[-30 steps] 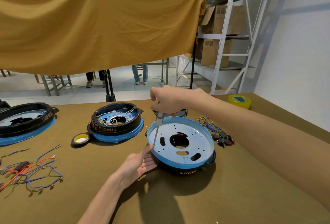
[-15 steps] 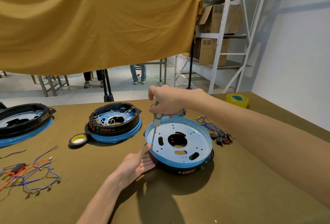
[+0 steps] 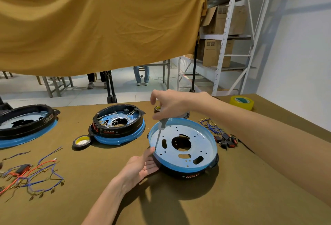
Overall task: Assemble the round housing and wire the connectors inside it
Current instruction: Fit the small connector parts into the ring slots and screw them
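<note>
A round housing (image 3: 200,140) with a pale blue perforated plate over a black base lies on the brown table. My right hand (image 3: 169,104) grips the grey handle of a screwdriver (image 3: 160,131), whose tip stands on the plate's left rim. My left hand (image 3: 141,166) rests against the housing's left side, fingers straight, thumb by the screwdriver tip. Blue wires (image 3: 210,126) and black-and-red switches (image 3: 226,140) lie just right of the housing.
A second housing (image 3: 118,126) with wires inside sits further left, a third (image 3: 25,124) at the far left. Black tape roll (image 3: 82,142), yellow tape roll (image 3: 241,102), loose red and blue wires (image 3: 32,176). An ochre cloth (image 3: 100,27) hangs behind; shelving stands at right.
The right hand's fingers have shifted on the screwdriver handle, as in a turn; the tip stays at the same spot on the rim. The left hand stays against the housing.
</note>
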The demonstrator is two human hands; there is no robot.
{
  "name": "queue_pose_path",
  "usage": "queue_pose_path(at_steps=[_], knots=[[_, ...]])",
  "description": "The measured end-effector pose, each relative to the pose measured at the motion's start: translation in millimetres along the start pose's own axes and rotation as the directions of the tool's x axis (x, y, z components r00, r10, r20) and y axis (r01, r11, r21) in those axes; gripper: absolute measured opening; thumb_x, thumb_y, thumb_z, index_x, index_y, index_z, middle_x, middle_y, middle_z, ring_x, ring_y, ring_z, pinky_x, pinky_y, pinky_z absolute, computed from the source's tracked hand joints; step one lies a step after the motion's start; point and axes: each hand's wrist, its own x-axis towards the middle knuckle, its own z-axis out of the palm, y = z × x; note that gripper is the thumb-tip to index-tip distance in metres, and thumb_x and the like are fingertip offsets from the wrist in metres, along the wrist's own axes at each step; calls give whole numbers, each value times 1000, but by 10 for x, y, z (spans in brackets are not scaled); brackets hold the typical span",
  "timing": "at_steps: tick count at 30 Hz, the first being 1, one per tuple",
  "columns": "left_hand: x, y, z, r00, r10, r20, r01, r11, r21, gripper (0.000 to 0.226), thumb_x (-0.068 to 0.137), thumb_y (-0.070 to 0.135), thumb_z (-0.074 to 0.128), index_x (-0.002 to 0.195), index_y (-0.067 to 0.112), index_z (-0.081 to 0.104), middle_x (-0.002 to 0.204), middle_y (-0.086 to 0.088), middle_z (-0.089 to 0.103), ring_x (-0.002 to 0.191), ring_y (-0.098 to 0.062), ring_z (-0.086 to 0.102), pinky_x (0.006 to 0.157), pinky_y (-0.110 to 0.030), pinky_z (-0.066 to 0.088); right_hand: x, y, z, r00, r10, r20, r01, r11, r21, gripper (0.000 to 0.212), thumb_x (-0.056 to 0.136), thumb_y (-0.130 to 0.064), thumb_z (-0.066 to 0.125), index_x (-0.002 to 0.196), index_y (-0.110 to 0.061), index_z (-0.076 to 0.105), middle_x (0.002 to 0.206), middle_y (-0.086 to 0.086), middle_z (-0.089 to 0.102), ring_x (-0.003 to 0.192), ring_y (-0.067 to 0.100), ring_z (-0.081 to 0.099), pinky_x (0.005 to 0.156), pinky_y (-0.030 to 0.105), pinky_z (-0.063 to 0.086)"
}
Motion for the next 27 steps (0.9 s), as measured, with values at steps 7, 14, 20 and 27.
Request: queue_pose_path(at_steps=[7, 14, 20, 27], knots=[[-5, 12, 9, 1000, -16, -3, 16, 1000, 9, 56, 84, 38, 79, 116, 2, 52, 115, -21, 67, 106, -33, 69, 79, -36, 61, 26, -80, -96, 999, -36, 17, 35, 999, 33, 20, 89, -27, 77, 95, -11, 66, 71, 9, 75, 55, 23, 73, 47, 29, 56], [-14, 10, 7, 1000, 0, 19, 0, 1000, 12, 70, 66, 42, 83, 115, 3, 51, 111, -18, 66, 103, -31, 68, 84, -38, 60, 100, -159, -122, 991, -9, 130, 18, 998, -64, 26, 88, -38, 78, 102, -18, 67, 89, 4, 74, 75, 21, 75, 56, 25, 56], [60, -11, -15, 1000, 6, 4, -6, 1000, 18, 66, 64, 44, 83, 108, 5, 55, 114, -20, 68, 104, -33, 70, 84, -39, 61, 85, -130, -127, 993, -45, 109, 47, 999, -16, 14, 89, -25, 76, 92, -16, 66, 73, 4, 73, 57, 16, 73, 53, 25, 58], [119, -33, -49, 1000, 8, -8, -7, 1000, 27, 68, 58, 48, 87, 103, 6, 57, 111, -20, 70, 98, -31, 73, 69, -35, 64, 80, -113, -154, 985, -18, 172, 22, 1000, -18, 21, 89, -30, 77, 99, -21, 62, 86, 2, 74, 66, 15, 72, 54, 20, 52]])
